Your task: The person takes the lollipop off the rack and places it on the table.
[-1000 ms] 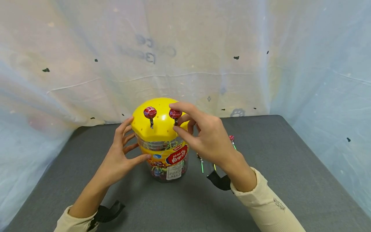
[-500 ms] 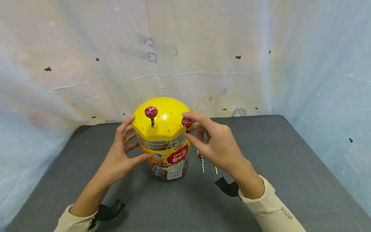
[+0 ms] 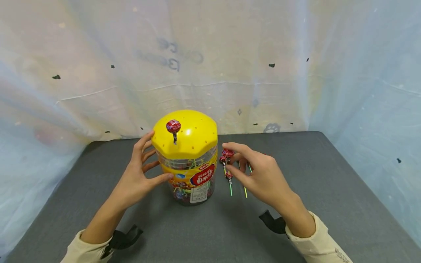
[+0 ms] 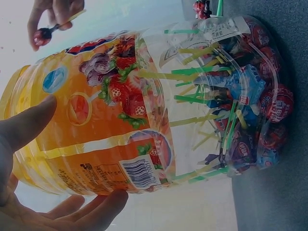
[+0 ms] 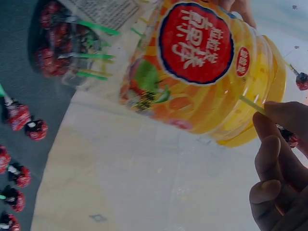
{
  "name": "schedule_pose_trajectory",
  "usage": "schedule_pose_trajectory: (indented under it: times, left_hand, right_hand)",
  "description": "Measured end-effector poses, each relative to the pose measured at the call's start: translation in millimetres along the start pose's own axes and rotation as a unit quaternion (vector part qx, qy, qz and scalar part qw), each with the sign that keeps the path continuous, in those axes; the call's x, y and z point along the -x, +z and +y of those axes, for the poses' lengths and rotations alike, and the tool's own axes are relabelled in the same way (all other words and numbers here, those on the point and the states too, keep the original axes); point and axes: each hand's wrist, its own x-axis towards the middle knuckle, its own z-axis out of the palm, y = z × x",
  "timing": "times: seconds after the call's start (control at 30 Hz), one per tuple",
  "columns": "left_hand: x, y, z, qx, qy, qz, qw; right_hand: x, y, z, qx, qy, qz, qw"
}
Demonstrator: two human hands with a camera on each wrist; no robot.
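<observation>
A clear candy jar [image 3: 201, 177] with a yellow domed lid [image 3: 197, 124] stands upright on the table. My left hand [image 3: 139, 175] holds its left side, thumb at the front and fingers round the back. One lollipop [image 3: 173, 126] with a red wrapper sticks up from the lid's small holes. My right hand [image 3: 261, 171], off the jar's right side, pinches another red-wrapped lollipop [image 3: 227, 153] between thumb and fingers. Its pale stick [image 5: 251, 104] shows in the right wrist view. Inside the jar, wrapped candies [image 4: 278, 102] lie at the bottom with green and yellow sticks.
Several loose lollipops [image 3: 229, 176] lie on the grey table [image 3: 197, 233] right of the jar, partly behind my right hand. A pale plastic sheet [image 3: 210, 54] hangs behind the table and along its sides. Black straps [image 3: 125, 239] dangle from both wrists.
My right hand has carried its lollipop from above the lid, down and right, to beside the jar. More loose lollipops show now. My left hand keeps its hold on the jar.
</observation>
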Motion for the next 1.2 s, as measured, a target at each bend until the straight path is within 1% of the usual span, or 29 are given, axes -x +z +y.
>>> schedule_pose_trajectory:
  times: [0.2,0.33,0.53,0.7,0.97,1.2]
  left_hand:
    - [-2.5,-2.4,-0.8,-0.013,0.007,0.002,0.9999]
    - [-2.5,-2.9,0.5,-0.014,0.006,0.001,0.9999]
    - [-0.4,-1.3,-0.5,-0.013,0.0,0.004,0.9999]
    - [-0.5,-0.2,-1.0,-0.01,0.0,0.005,0.9999]
    - [-0.5,0.9,-1.4,-0.008,0.003,0.004,1.0]
    - [0.5,0.7,-1.5,-0.01,0.0,0.006,0.9999]
  right_hand:
    - [2.4,3.0,9.8,0.007,-0.002,-0.001,1.0]
    - [3.5,2.4,15.5,-0.002,0.014,-0.016,1.0]
    - [6.2,-6.5,24.0,-0.022,0.032,-0.04,0.998]
    - [6.4,-15.1,30.4,-0.026,0.046,-0.051,0.997]
    - [6.6,-29.2,42.1,-0.007,0.08,-0.08,0.994]
    - [9.3,-40.6,52.2,0.025,0.103,-0.11,0.988]
